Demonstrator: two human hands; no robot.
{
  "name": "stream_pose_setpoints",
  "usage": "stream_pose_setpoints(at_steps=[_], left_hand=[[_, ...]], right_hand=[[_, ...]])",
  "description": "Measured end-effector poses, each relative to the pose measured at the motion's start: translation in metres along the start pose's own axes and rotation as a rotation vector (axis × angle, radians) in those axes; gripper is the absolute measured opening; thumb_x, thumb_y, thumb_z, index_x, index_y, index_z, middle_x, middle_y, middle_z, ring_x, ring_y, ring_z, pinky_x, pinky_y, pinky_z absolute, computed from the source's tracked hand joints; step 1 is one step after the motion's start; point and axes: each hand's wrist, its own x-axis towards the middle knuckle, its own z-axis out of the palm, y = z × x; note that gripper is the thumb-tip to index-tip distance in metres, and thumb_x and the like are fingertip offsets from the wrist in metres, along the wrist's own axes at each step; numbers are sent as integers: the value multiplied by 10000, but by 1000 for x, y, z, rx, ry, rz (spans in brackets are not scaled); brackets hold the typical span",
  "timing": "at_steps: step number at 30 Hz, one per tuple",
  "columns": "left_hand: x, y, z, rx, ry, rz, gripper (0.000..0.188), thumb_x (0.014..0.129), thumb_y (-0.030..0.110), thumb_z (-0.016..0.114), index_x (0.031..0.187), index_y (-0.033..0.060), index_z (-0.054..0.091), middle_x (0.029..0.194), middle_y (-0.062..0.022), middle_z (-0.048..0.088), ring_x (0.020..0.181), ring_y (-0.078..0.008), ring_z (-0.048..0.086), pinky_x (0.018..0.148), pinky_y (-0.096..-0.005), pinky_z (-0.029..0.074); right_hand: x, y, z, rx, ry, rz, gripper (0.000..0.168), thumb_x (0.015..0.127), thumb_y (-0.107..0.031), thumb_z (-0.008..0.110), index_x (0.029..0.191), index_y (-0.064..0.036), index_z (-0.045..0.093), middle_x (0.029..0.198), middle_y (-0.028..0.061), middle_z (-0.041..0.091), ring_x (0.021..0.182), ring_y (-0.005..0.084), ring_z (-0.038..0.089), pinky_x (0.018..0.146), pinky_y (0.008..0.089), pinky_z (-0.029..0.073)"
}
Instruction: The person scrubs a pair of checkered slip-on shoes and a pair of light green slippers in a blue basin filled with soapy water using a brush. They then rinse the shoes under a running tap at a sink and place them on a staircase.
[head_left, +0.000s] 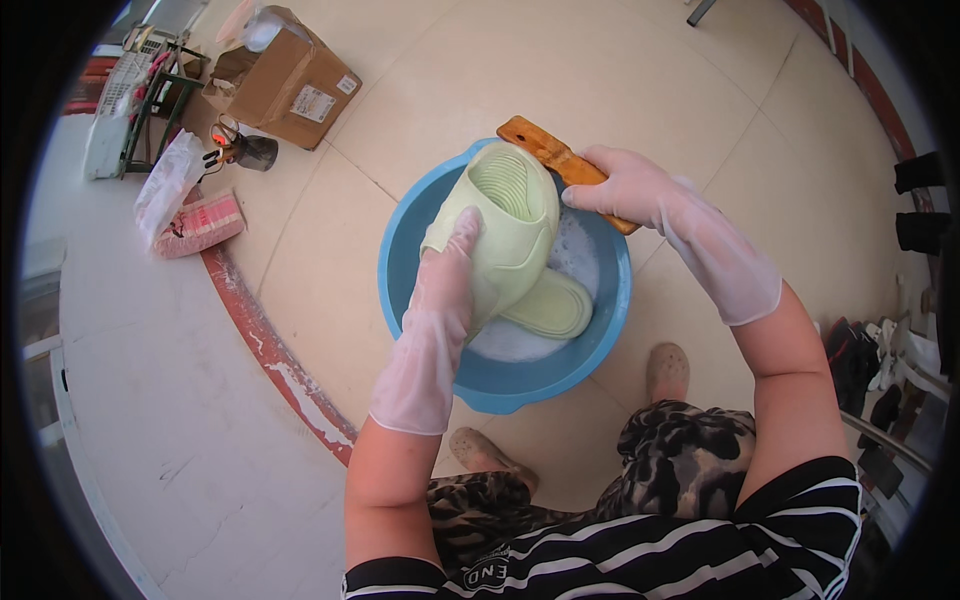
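Observation:
My left hand (450, 277), in a translucent rubber glove, grips a pale green slipper (517, 240) with its thumb on the near side of the foot opening. The slipper is held above a blue plastic basin (619, 330). A second pale green slipper (555, 304) lies in the basin, in foamy water (517, 343). My right hand (622, 184), gloved too, holds a wooden brush (551, 154) by the basin's far right rim. The brush's far end is close to the held slipper's toe. Its bristles cannot be seen.
An open cardboard box (281, 90) stands at the upper left, near a dark container with scissors (255, 152). A pink-and-white package (206, 223) lies by a red floor border (262, 337). Several shoes (862, 345) are at the right edge. My feet are near the basin.

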Motion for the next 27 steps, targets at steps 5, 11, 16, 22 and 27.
stream_pose_setpoints(at_steps=[5, 11, 16, 22, 27], left_hand=[[18, -21, 6, 364, 67, 64, 475, 979, 320, 486, 1282, -43, 516, 1183, -238, 616, 1056, -378, 622, 923, -441, 500], [33, -26, 8, 1164, 222, 39, 503, 957, 363, 489, 1175, -81, 578, 1121, -309, 611, 1058, -437, 598, 916, -450, 474], [73, -63, -18, 1120, 292, 79, 517, 955, 376, 466, 1090, -100, 616, 1079, -328, 614, 1047, -452, 595, 911, -461, 461], [102, -62, 11, 1283, 289, -65, 417, 975, 282, 428, 1071, -63, 641, 1073, -262, 652, 1038, -378, 629, 869, -424, 499], [134, -64, 12, 1134, 223, -214, 392, 925, 285, 527, 1110, -40, 643, 1154, -220, 638, 1079, -347, 618, 898, -405, 480]], right_hand=[[-15, -7, -5, -73, 66, -11, 559, 803, -314, 657, 1282, -49, 540, 1098, 120, 627, 1005, 211, 592, 887, 336, 464], [-29, -5, 3, -37, -65, -76, 601, 808, -338, 661, 1315, -52, 516, 1114, 121, 623, 1021, 204, 584, 897, 333, 460], [-11, 15, 50, -93, -129, -8, 724, 767, -362, 662, 1389, -65, 443, 1121, 157, 635, 1027, 278, 612, 871, 346, 480], [27, 42, 86, -99, -92, 180, 867, 752, -370, 633, 1482, -55, 288, 1175, 194, 617, 1058, 325, 607, 894, 366, 478], [55, 44, 105, -330, -197, 290, 836, 779, -273, 569, 1506, -54, 220, 1166, 198, 627, 1038, 332, 627, 882, 388, 494]])
